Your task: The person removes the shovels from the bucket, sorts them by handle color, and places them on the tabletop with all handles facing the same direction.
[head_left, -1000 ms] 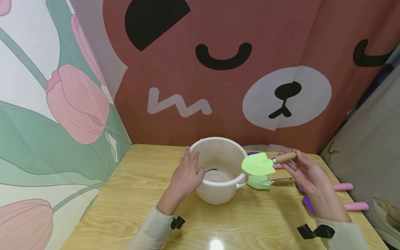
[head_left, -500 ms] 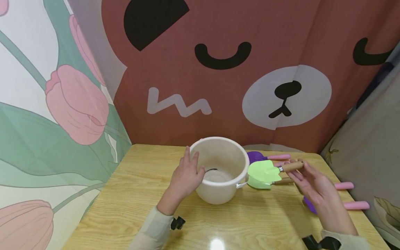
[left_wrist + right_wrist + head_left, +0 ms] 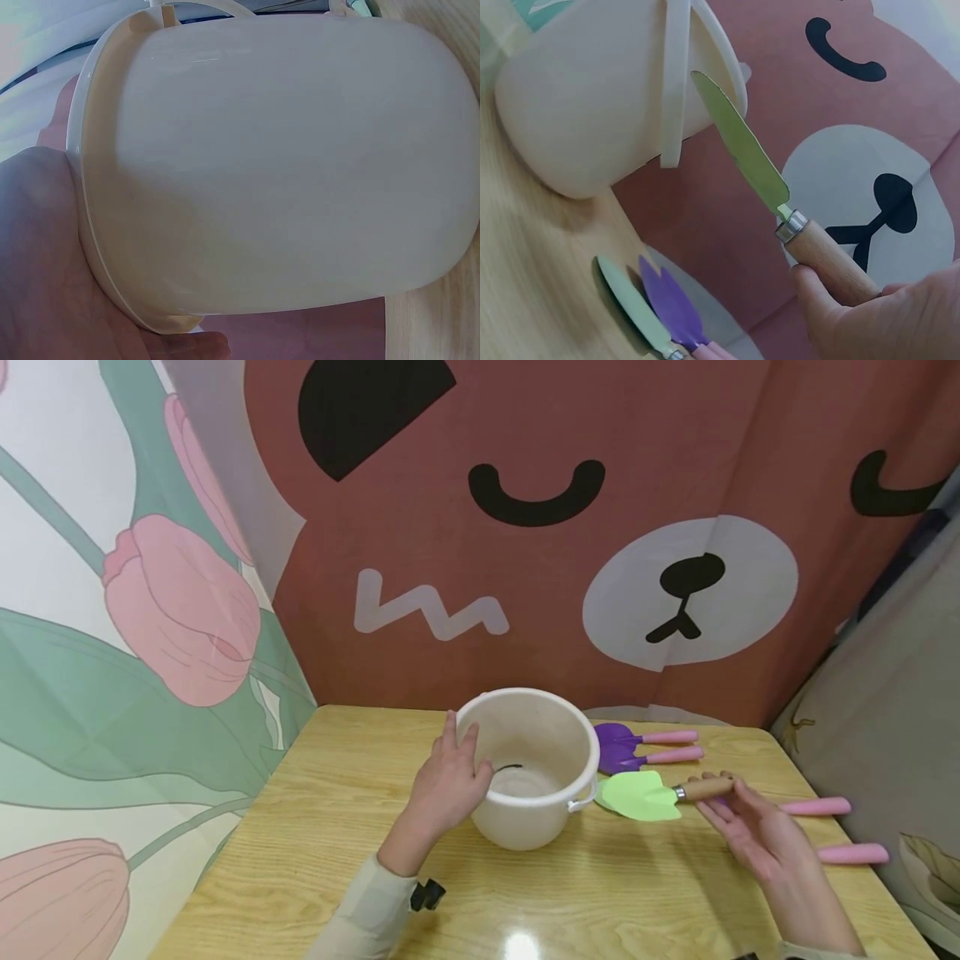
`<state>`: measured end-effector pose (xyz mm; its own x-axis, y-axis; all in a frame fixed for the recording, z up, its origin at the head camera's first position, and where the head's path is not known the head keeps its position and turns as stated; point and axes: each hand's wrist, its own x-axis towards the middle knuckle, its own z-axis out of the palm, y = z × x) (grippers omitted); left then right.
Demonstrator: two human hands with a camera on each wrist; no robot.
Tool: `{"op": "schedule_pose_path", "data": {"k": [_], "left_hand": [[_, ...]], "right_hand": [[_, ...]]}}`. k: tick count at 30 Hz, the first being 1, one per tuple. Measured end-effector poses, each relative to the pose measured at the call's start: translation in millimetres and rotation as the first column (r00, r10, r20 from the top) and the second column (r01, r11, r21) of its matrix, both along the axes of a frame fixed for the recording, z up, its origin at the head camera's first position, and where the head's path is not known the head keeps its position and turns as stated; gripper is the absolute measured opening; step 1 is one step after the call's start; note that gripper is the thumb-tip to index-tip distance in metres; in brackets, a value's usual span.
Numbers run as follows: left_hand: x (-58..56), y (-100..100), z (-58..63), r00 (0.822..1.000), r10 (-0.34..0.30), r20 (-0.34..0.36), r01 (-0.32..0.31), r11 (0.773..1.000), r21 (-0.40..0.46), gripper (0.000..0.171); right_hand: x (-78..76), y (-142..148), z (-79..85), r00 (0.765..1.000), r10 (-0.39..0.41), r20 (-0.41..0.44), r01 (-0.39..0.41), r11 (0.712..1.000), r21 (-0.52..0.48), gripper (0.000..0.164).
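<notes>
A white bucket [image 3: 521, 827] stands upright on the wooden table, its bail hanging at the right side. My left hand [image 3: 442, 785] rests on the bucket's left rim with its fingers fairly straight; the left wrist view shows the palm against the rim. My right hand [image 3: 768, 839] pinches the wooden handle of a light green trowel [image 3: 641, 796] to the right of the bucket. In the right wrist view this trowel [image 3: 742, 146] appears edge-on, clear of the table. A second green trowel [image 3: 634, 304] lies on the table, mostly hidden in the head view under the held one.
Two purple garden tools [image 3: 617, 758] with pink handles lie behind the trowels. Two more pink handles [image 3: 853, 853] point right near the table's right edge, their heads hidden by my right hand. Printed curtains [image 3: 420, 660] hang close behind the table [image 3: 360, 827] and at both sides.
My right hand has brought the green trowel down and slightly right, over the second green trowel. Both purple tools at the back have come into view. The left hand and bucket stay put.
</notes>
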<state>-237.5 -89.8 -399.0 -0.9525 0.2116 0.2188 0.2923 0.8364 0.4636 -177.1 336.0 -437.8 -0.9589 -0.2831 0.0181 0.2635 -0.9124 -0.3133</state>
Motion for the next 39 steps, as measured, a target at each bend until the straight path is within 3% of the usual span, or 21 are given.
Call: {"op": "schedule_pose_path", "data": {"k": [8,16,25,39], "left_hand": [[-0.6,0.2,0.8,1.0,0.004,-0.001,-0.004,1.0,-0.006,0.065],[-1.1,0.0,-0.1,1.0,-0.001,-0.011,0.001,1.0,-0.016,0.065],[-0.6,-0.2,-0.5,1.0,-0.006,-0.013,0.006,1.0,-0.011,0.064],[0.8,-0.3,-0.5,1.0,-0.001,-0.018,0.001,1.0,-0.006,0.064]], "right_hand": [[0.3,1.0,-13.1,0.999,0.005,-0.05,-0.008,0.999,-0.047,0.044],[4.4,0.6,-21.9,0.999,0.004,-0.043,-0.004,1.0,-0.004,0.047],[4.0,2.7,-37.2,0.992,0.079,-0.104,-0.082,0.996,-0.032,0.055],[7.8,2.5,-50.4,1.0,0.019,-0.021,-0.018,0.998,0.053,0.05]]}}
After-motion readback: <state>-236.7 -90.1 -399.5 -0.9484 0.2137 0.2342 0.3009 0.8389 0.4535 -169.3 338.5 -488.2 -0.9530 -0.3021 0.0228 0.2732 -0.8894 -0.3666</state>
